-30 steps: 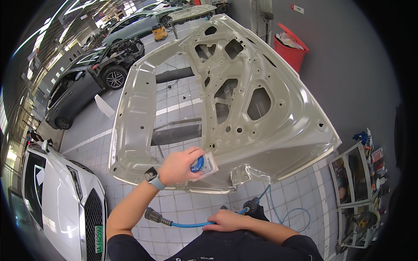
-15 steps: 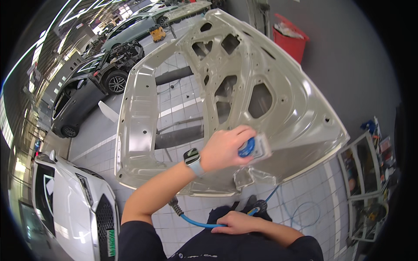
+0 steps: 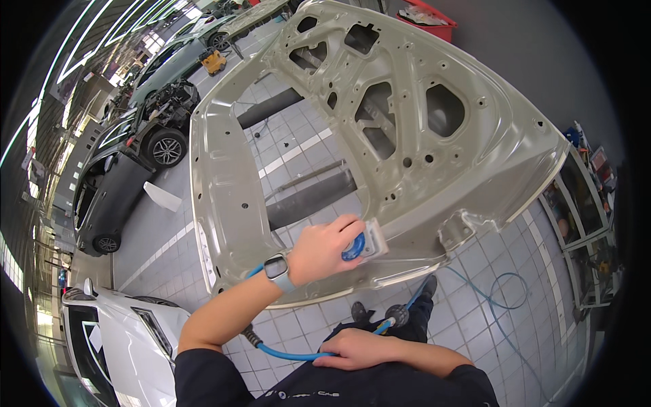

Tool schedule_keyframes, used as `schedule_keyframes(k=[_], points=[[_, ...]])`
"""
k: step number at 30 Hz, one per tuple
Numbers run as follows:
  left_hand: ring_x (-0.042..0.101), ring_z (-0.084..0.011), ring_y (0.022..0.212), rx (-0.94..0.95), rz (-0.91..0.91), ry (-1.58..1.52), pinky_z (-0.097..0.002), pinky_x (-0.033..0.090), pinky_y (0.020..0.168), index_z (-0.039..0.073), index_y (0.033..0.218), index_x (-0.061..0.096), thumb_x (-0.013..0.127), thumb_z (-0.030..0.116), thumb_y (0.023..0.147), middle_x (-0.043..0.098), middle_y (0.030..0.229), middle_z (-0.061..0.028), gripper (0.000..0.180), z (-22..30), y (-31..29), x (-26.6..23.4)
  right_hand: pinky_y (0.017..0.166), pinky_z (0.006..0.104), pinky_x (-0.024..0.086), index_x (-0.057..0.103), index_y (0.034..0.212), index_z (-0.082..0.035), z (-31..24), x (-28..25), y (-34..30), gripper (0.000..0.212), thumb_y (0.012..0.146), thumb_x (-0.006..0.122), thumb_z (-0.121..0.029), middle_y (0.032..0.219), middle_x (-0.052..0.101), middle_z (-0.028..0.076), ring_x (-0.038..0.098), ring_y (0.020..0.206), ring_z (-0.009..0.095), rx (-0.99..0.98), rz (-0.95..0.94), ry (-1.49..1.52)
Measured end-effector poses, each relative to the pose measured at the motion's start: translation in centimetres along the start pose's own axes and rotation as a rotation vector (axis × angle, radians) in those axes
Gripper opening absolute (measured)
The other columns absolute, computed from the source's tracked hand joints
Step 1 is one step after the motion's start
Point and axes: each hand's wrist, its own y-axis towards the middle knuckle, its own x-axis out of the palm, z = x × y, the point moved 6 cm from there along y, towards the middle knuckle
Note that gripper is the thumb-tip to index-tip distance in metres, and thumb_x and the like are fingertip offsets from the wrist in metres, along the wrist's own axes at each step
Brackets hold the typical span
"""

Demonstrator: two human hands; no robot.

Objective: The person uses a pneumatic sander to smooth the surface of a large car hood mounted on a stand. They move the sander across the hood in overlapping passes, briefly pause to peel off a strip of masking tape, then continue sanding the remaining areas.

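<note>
Landmark: a large beige car panel (image 3: 441,193), pierced by several openings, stretches out in front of a worker in a dark top above a tiled floor (image 3: 475,298).
Left hand: at the panel's near border, the left hand (image 3: 322,249) is curled over a hand tool (image 3: 366,245), fingers gripping its round blue top; a watch (image 3: 277,268) sits on the wrist.
Hand tool: its pale rectangular base lies over the panel's near border, left of the bracket-like corner; the contact underneath is hidden.
Right hand: on the worker's side of the panel, well apart from it, the right hand (image 3: 359,349) is closed around a blue hose (image 3: 288,354), which shows on both sides of the fist.
Left of the panel: a white car (image 3: 139,346) near, a dark grey car (image 3: 112,193) with its front stripped farther off.
Beyond the panel: a red bin (image 3: 437,30) at the far right edge.
Right of the panel: a metal-framed rack (image 3: 582,234).
</note>
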Motion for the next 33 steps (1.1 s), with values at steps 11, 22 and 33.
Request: schedule_keyframes(k=[11, 22, 33], points=[[0.074, -0.0328, 0.091, -0.182, -0.161, 0.089, -0.0407, 0.062, 0.074, 0.010, 0.123, 0.063, 0.089, 0.032, 0.074, 0.068, 0.126, -0.0078, 0.059, -9.5, -16.2, -5.9, 0.068, 0.0544, 0.051, 0.068, 0.081, 0.002, -0.4, 5.1, 8.3, 0.054, 0.105, 0.062, -0.046, 0.071, 0.065, 0.026, 0.064, 0.071, 0.049, 0.027, 0.027, -0.006], [0.073, -0.0323, 0.093, 0.129, -0.122, 0.071, -0.0415, 0.062, 0.072, 0.008, 0.125, 0.062, 0.087, 0.029, 0.078, 0.067, 0.124, -0.0086, 0.058, -3.8, -6.4, -1.9, 0.068, 0.0539, 0.051, 0.069, 0.082, 0.001, -0.1, 4.0, 6.6, 0.053, 0.105, 0.063, -0.046, 0.070, 0.064, 0.025, 0.064, 0.071, 0.047, 0.090, 0.111, -0.070], [0.073, -0.0376, 0.083, 0.337, 0.159, -0.105, -0.0434, 0.061, 0.070, 0.007, 0.126, 0.061, 0.086, 0.028, 0.079, 0.067, 0.118, -0.0120, 0.058, 5.9, 11.7, 1.3, 0.070, 0.0538, 0.053, 0.069, 0.087, 0.003, -0.8, 1.5, 2.6, 0.054, 0.107, 0.059, -0.046, 0.071, 0.065, 0.026, 0.066, 0.073, 0.048, 0.268, 0.386, -0.060]])
